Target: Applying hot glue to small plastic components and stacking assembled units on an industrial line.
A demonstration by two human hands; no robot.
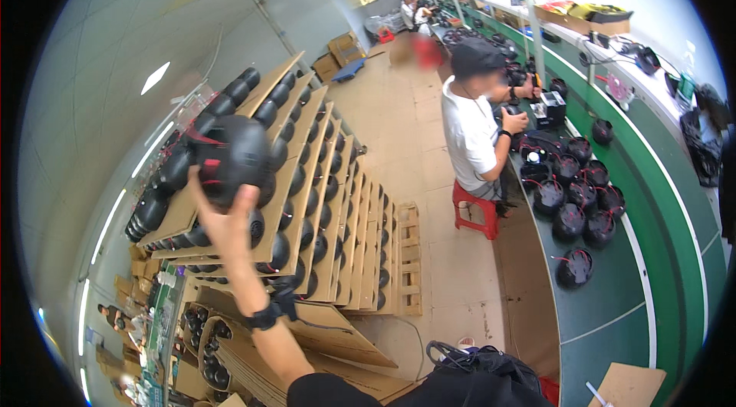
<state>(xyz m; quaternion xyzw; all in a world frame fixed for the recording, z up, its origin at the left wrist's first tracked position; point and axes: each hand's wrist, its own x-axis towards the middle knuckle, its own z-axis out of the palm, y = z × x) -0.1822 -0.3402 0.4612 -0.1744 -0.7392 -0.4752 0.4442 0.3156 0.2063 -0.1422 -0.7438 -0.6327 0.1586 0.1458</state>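
Observation:
My left hand [227,227], with a black band on its wrist, reaches up to the stacked rack on the left. Its fingers and thumb grip the lower edge of a black helmet-like shell [244,158] with red parts on its side. Right behind it, rows of similar black rounded shells [178,168] sit on the rack's top cardboard layer [172,219]. It cannot be told whether the held shell still touches that layer. My right hand is out of view.
Cardboard layers [337,238] full of shells stand beside a wooden pallet [410,254]. A co-worker [471,119] sits on a red stool [475,211] at the green bench [590,330], where several black shells [569,221] with red straps lie. Folded cardboard [345,330] leans near my arm.

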